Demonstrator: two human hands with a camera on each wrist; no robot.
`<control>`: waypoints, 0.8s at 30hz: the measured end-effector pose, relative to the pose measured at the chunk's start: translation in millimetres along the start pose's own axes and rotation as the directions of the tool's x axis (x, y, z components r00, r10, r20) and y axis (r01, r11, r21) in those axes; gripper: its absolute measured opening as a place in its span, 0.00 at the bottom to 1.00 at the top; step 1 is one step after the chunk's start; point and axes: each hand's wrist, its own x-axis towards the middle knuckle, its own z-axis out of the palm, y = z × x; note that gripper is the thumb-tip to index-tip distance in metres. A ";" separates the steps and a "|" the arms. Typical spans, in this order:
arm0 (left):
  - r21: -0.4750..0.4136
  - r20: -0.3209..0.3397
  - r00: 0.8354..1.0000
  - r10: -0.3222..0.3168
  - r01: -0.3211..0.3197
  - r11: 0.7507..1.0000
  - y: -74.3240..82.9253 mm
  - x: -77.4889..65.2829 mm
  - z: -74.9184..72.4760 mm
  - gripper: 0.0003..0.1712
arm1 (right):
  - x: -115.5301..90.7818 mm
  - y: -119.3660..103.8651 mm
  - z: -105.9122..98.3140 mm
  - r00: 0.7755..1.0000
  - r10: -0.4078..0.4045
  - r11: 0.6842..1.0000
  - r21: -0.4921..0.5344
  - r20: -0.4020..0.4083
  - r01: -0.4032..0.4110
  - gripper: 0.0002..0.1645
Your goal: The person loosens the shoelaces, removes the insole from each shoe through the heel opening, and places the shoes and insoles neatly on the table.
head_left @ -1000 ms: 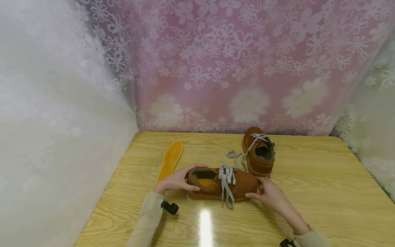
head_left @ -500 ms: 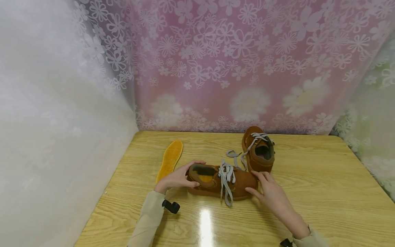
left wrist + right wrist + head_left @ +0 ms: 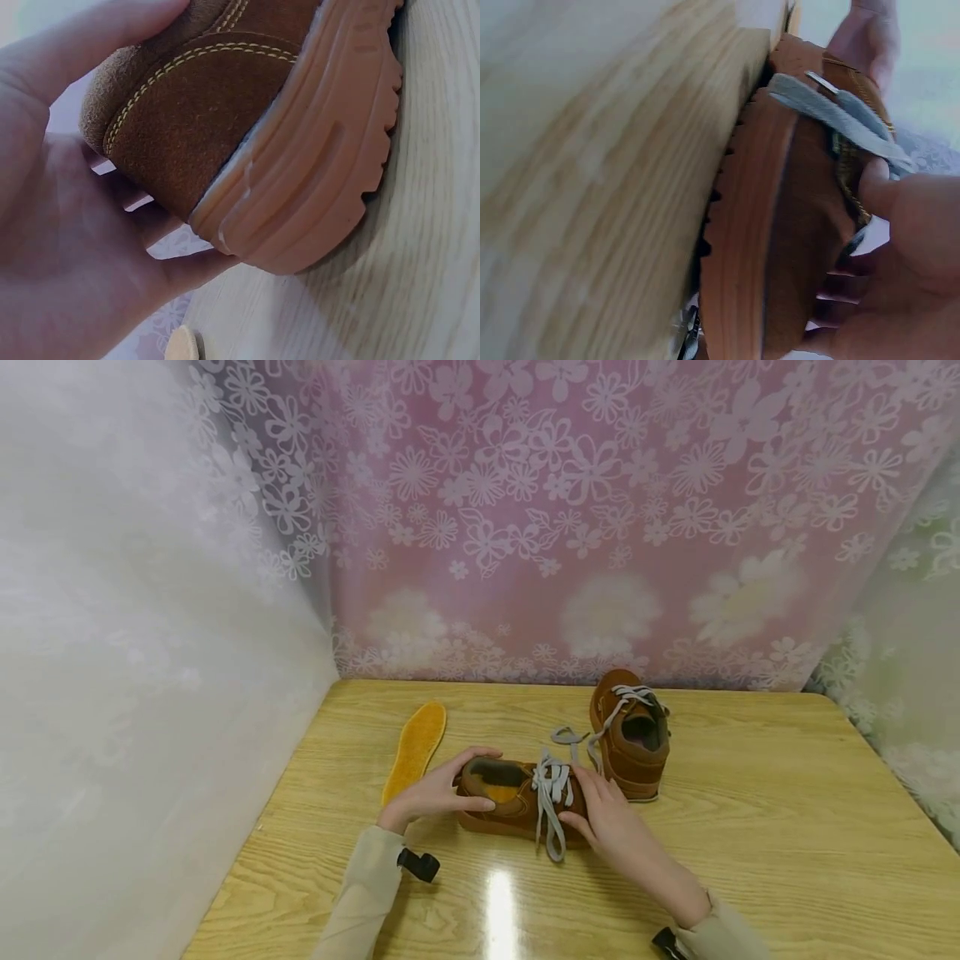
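Steadying the near shoe (image 3: 517, 816) w/ 2 hands, sole down on the table (image 3: 757, 802).

R. hand (image 3: 618, 828) cups the forefoot, thumb on the near side, fingers curved over the far side. L. hand (image 3: 437, 791) is wrapped round the heel, thumb by the collar, fingers behind; fingers of both part-open to the shoe's width. Lace ends (image 3: 553, 831) droop down the near side by the R. thumb; prob. best kept out from under it. Would brace firmly at the heel, go light up front so the soft upper doesn't crease, & keep the sole level. Beyond the L. hand, an orange insole (image 3: 420, 741) lies flat. Past the R. hand, the 2nd shoe (image 3: 640, 764) stands upright, toe pointing away.
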 end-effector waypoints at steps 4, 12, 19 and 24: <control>-0.026 -0.017 1.000 0.011 -0.011 1.000 -1.0 0.5 -0.2 0.40 | 6.2 -0.9 4.3 0.999 -0.025 1.000 0.017 -0.021 0.025 0.42; 0.002 -0.065 0.998 0.001 -0.001 1.000 -1.2 0.2 -4.2 0.34 | 10.0 0.4 9.0 0.999 -0.009 0.999 -0.042 0.045 0.010 0.48; 0.152 -0.290 0.953 0.091 -0.048 0.987 28.1 7.4 5.7 0.20 | 6.5 2.4 12.8 0.999 -0.013 0.995 -0.097 0.037 0.017 0.55; 0.331 -0.362 0.919 0.156 -0.030 0.943 55.7 14.6 23.4 0.11 | 6.7 0.9 11.7 1.000 -0.024 0.993 -0.116 0.011 0.025 0.55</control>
